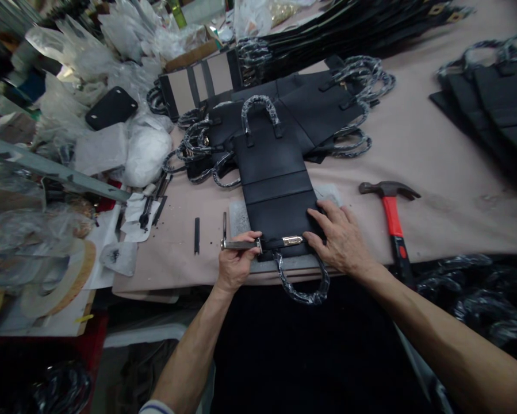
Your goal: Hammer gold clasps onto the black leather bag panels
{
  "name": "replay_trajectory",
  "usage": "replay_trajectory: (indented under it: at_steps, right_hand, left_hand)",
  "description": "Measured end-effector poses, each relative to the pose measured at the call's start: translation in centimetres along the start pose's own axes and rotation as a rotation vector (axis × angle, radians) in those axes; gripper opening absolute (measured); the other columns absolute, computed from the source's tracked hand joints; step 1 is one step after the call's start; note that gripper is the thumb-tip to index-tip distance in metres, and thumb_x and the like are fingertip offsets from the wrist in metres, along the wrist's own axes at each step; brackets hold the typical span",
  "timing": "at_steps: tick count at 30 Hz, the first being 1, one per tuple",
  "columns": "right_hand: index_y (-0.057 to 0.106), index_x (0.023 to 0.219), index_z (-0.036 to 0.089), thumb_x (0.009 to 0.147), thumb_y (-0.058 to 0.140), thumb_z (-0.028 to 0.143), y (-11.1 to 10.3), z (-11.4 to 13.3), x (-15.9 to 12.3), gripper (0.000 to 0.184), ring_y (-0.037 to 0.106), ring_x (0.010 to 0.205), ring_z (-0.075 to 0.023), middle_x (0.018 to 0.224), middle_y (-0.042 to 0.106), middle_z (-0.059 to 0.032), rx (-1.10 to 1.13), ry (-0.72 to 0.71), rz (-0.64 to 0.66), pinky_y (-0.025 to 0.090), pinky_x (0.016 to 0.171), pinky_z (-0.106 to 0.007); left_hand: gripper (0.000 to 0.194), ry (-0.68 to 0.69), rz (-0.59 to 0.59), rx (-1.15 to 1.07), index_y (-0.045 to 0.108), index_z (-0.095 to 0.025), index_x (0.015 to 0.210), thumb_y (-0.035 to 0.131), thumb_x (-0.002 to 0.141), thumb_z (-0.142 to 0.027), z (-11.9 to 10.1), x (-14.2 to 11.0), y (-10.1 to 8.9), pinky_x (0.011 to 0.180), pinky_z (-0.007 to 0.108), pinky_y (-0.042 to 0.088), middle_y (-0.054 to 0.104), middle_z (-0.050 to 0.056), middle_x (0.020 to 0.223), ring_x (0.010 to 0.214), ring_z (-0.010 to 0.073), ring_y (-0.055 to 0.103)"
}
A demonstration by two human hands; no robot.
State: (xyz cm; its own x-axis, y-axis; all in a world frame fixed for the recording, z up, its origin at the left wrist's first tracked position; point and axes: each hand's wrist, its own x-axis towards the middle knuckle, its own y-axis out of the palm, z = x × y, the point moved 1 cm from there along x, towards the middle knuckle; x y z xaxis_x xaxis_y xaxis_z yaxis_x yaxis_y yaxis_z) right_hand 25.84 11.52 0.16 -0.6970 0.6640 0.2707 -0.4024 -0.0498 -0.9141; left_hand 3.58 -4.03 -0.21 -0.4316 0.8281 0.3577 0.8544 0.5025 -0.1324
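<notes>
A black bag piece (pixel 278 201) lies over a grey slab (pixel 240 221), with a plastic-wrapped handle at each end. Near its lower edge is a strap with a gold-coloured metal fitting (pixel 293 241). My left hand (pixel 236 265) is closed on a metal bar-like tool (pixel 241 245), whose right end meets the strap; its exact kind is unclear. My right hand (pixel 338 238) lies on the bag piece's right side, fingers apart, with the thumb close to the fitting. A claw hammer (pixel 391 213) with a red and black grip rests to the right of that hand.
Black bag pieces with wrapped handles (pixel 322 109) are piled behind, and others (pixel 500 109) lie at the right. Left of the slab are a dark strip (pixel 196 236) and a thin metal rod (pixel 224 225). Plastic bags (pixel 148 152) and a tape roll (pixel 64 282) crowd the left.
</notes>
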Motion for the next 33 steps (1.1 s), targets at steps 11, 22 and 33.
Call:
replay_trajectory:
  at_steps: [11, 22, 33]
  right_hand:
    - [0.052, 0.141, 0.018, 0.097, 0.049, 0.046, 0.1, -0.1, 0.0, 0.052, 0.044, 0.140, -0.0370, 0.150, 0.047, -0.0194, 0.021, -0.009, -0.013, 0.031, 0.116, -0.060]
    - [0.054, 0.139, 0.016, 0.096, 0.050, 0.046, 0.4, -0.3, 0.0, 0.052, 0.042, 0.141, -0.0366, 0.151, 0.047, -0.0193, 0.039, 0.000, -0.018, 0.030, 0.117, -0.058]
    - [0.053, 0.140, 0.017, 0.096, 0.051, 0.046, 0.3, -0.2, 0.0, 0.052, 0.043, 0.141, -0.0370, 0.150, 0.047, -0.0192, 0.023, 0.000, -0.032, 0.031, 0.117, -0.059]
  left_hand:
    - [0.015, 0.118, 0.009, 0.141, 0.065, -0.019, 0.102, 0.072, 0.089, -0.016, -0.3, -0.5, 0.4, 0.099, 0.044, 0.058, 0.075, 0.010, 0.112, 0.107, 0.0225, 0.072]
    - [0.015, 0.130, -0.026, 0.212, 0.061, -0.020, 0.104, 0.068, 0.091, -0.015, -0.3, -1.3, 0.7, 0.099, 0.043, 0.058, 0.073, 0.010, 0.115, 0.110, 0.0226, 0.071]
    - [0.013, 0.104, 0.049, 0.199, 0.062, -0.020, 0.104, 0.068, 0.092, -0.019, -0.1, -0.3, 0.6, 0.099, 0.044, 0.058, 0.074, 0.011, 0.113, 0.107, 0.0229, 0.072]
